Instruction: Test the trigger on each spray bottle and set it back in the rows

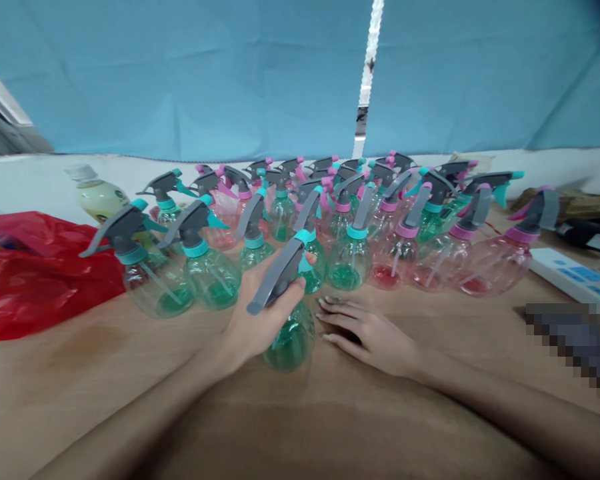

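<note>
My left hand (260,313) is wrapped round the neck of a green spray bottle (289,343) with a grey and turquoise trigger head. Its clear round body stands at or just over the table, in front of the other bottles. To its right, my right hand (370,330) rests on the tabletop, fingers stretched out and holding nothing. Just beyond my hands, several more green spray bottles (213,283) stand in a row at left and centre. Pink spray bottles (495,267) continue that row to the right.
Behind the front row stand several more spray bottles (281,217). A red plastic bag (45,280) lies at left, near a white-capped bottle (100,197). At right are a white and blue box (575,273), a black object (590,233) and a pixelated dark patch. Blue sheeting (205,80) covers the back wall.
</note>
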